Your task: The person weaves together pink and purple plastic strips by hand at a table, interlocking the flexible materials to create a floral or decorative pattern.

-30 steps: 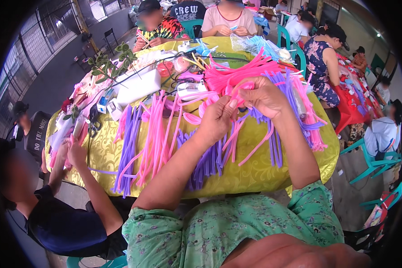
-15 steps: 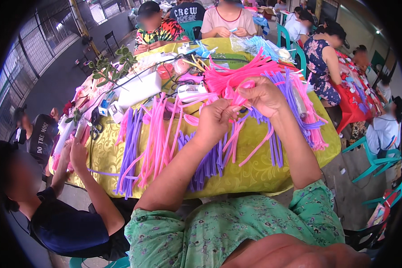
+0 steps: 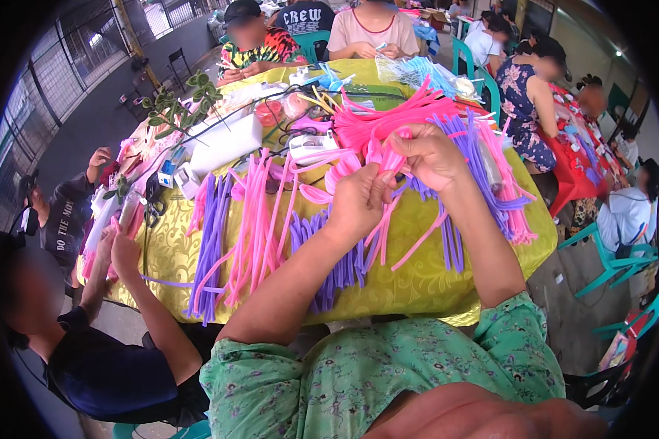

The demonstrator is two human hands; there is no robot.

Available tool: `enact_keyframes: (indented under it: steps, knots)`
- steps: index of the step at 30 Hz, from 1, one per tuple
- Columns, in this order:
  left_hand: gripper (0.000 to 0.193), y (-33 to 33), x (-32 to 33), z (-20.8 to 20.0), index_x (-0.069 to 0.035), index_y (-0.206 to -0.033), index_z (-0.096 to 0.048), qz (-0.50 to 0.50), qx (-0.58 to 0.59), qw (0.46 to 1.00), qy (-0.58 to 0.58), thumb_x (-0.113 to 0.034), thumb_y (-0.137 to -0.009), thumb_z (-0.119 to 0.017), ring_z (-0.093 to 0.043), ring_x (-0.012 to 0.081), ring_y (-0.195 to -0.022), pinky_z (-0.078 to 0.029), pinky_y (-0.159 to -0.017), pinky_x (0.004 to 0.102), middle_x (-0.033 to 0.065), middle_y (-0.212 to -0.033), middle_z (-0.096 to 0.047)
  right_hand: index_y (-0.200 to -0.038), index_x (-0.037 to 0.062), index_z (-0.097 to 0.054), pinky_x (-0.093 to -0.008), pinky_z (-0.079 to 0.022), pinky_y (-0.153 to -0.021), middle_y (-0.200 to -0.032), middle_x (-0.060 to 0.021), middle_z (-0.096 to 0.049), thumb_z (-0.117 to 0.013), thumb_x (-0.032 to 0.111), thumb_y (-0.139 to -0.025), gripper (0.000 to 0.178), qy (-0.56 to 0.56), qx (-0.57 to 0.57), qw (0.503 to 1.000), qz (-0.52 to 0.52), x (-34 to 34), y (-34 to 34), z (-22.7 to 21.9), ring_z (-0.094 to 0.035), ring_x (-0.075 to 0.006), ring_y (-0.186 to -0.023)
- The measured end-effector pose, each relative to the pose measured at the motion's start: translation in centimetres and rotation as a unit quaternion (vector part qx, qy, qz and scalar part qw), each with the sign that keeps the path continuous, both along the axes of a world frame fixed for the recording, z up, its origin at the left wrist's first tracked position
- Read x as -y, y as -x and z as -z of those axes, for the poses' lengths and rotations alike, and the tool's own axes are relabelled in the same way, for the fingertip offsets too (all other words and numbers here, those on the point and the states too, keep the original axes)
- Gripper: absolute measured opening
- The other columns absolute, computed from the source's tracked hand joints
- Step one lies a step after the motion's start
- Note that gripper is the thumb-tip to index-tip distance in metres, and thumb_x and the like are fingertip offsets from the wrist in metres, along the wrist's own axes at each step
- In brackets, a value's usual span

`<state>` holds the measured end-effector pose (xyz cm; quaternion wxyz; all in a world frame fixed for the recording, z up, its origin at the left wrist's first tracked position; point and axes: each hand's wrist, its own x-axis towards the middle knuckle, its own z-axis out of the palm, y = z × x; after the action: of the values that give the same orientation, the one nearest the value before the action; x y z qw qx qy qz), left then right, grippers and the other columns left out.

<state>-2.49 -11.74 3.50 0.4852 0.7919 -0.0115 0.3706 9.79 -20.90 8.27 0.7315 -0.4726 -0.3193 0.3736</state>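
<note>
While the left hand (image 3: 359, 197) pinches the near end of a pink looped piece (image 3: 391, 159) between thumb and fingers, the right hand (image 3: 435, 156) grips its right side with closed fingertips. The piece thus lies between the two hands, over the table. Just beyond it spreads a bundle of hot-pink stems (image 3: 388, 119); purple stems (image 3: 328, 245) lie below the left hand on a yellow-green tablecloth (image 3: 410, 294).

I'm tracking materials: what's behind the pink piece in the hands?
Beyond the pink piece, part of a bright pink bundle shows on the yellow cloth. Whatever the piece, left hand and right hand cover is hidden.
</note>
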Motion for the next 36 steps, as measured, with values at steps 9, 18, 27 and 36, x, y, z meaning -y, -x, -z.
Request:
enact_keyframes:
  steps: [9, 18, 27, 36]
  knots:
    - [0.018, 0.0, 0.4, -0.3, -0.001, -0.070, -0.054, -0.022, -0.005, 1.000, -0.013, -0.010, -0.085, -0.049, -0.050, 0.0139, -0.043, -0.039, -0.042, 0.0275, 0.0078, -0.050, -0.050, -0.077, -0.0010, -0.061, -0.0216, -0.035, -0.043, -0.064, -0.0075, -0.059, -0.057, 0.016, -0.080, 0.018, -0.022, -0.003, 1.000, -0.002, 0.5, -0.2, -0.4, -0.050, -0.0108, -0.049]
    - [0.019, 0.0, 0.7, -0.1, -0.001, -0.070, -0.053, -0.059, 0.055, 0.993, -0.085, -0.011, -0.086, -0.048, -0.051, 0.0150, -0.043, -0.039, -0.042, 0.0278, 0.0089, -0.051, -0.050, -0.072, 0.0013, -0.060, -0.0218, -0.034, -0.043, -0.062, -0.0057, -0.058, -0.054, 0.026, -0.084, 0.028, -0.045, 0.064, 0.995, 0.061, 0.2, 0.8, -0.4, -0.048, -0.0099, -0.046]
    - [0.018, -0.1, -0.3, -0.4, -0.001, -0.073, -0.052, -0.044, 0.052, 0.994, 0.088, -0.010, -0.088, -0.047, -0.046, 0.0083, -0.045, -0.037, -0.042, 0.0238, 0.0036, -0.051, -0.050, -0.082, 0.0031, -0.060, -0.0218, -0.041, -0.047, -0.065, -0.0019, -0.057, -0.051, 0.033, -0.085, 0.031, -0.048, -0.022, 0.999, 0.010, -1.8, 2.8, 0.8, -0.052, -0.0100, -0.054]
    - [0.017, -0.2, 0.0, -0.7, 0.000, -0.084, -0.055, 0.027, 0.021, 0.990, 0.134, -0.015, -0.087, -0.048, -0.051, 0.0104, -0.054, -0.041, -0.049, 0.0241, 0.0066, -0.059, -0.053, -0.082, 0.0039, -0.058, -0.0219, -0.041, -0.047, -0.068, -0.0017, -0.057, -0.051, 0.031, -0.086, 0.028, -0.023, -0.004, 1.000, -0.010, -1.9, 3.0, 2.2, -0.052, -0.0094, -0.054]
